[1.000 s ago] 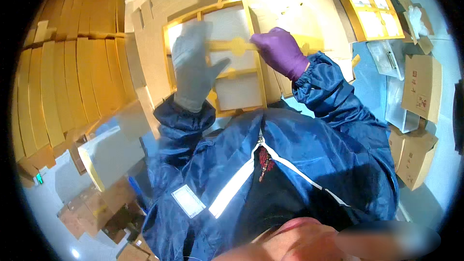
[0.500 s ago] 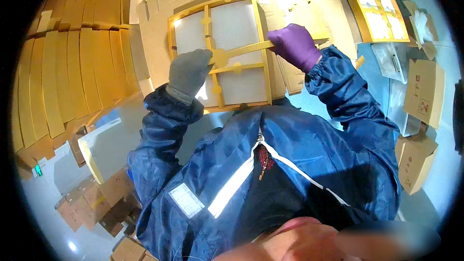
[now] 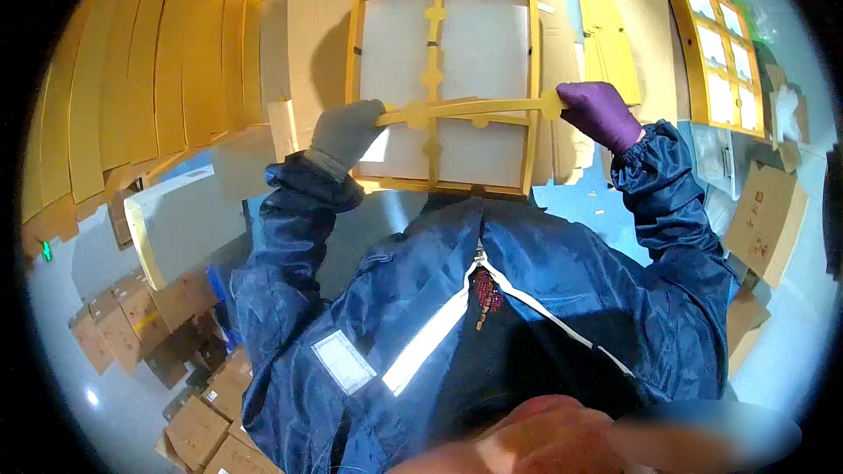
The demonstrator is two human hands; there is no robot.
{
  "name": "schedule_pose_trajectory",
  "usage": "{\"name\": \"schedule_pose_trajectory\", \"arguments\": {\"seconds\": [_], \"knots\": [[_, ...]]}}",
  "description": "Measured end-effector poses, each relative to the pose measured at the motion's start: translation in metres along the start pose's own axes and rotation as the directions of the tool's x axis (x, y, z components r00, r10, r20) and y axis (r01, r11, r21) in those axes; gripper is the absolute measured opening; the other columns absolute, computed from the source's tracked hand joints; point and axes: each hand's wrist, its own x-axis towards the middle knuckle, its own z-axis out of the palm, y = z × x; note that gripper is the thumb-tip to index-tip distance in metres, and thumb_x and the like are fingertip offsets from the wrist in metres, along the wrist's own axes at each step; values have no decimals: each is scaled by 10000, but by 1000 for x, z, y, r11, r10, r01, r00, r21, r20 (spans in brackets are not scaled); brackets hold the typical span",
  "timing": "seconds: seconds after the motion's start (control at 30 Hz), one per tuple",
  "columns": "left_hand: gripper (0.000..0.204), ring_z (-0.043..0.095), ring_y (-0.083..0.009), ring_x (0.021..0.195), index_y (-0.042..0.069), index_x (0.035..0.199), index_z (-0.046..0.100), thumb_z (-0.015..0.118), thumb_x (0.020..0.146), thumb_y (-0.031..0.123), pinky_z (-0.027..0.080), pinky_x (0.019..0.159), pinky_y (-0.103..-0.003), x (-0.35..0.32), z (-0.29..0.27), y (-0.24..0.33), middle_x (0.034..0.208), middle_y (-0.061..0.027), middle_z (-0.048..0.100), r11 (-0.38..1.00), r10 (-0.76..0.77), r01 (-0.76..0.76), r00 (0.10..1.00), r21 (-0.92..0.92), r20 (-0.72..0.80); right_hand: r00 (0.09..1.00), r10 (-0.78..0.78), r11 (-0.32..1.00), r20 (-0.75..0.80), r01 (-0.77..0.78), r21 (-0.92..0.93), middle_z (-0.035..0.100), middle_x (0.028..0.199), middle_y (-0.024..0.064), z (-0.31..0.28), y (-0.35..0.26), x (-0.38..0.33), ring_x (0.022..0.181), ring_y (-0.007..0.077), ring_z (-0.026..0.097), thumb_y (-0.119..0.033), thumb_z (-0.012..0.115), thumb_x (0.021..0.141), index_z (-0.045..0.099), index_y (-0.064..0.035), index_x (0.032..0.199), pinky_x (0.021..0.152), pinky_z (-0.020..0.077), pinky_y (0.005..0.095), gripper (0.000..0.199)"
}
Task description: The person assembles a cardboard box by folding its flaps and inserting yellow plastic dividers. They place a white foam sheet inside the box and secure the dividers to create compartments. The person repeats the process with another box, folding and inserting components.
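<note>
Step in hand, as I judge it: fitting the horizontal yellow cross strip (image 3: 474, 109) over the square yellow frame (image 3: 442, 88) with its white panel, which lies on cardboard sheets (image 3: 307, 44) on the desk ahead of me. My left hand (image 3: 347, 132), grey glove, has its fingers clenched on the strip's left end at the frame's left edge. My right hand (image 3: 600, 114), purple glove, pinches the right end just past the right edge. Next move likely calls for lining the strip up level before pressing. Brown cartons (image 3: 198, 430) lower left: contents not visible.
</note>
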Motion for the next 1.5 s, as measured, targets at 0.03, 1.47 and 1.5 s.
{"name": "schedule_pose_trajectory", "arguments": {"seconds": [0.03,1.47,1.5], "knots": [[180,668,-324,783,113,955,635,662,891,279,529,668,-428,-1,3,-4,840,-110,667,998,-48,46,997,38,63,999,28,999,26,-29,20,694,886,179,-3,-6,3,826,369,683,-99,743,831,678,-58,976,734,560,404,164],[349,654,-401,814,63,999,606,531,994,403,514,685,-494,89,126,31,869,-193,671,736,-669,542,673,-406,-314,995,-95,977,-9,92,-192,668,963,152,72,-33,194,913,375,651,-271,588,926,624,-64,968,737,538,490,215],[350,654,-405,822,62,1006,611,528,995,402,515,698,-495,90,127,29,881,-195,672,719,-682,542,670,-434,-293,995,-103,962,9,102,-252,662,994,146,69,-38,196,938,364,646,-277,596,921,629,-66,978,751,535,494,221]]}}
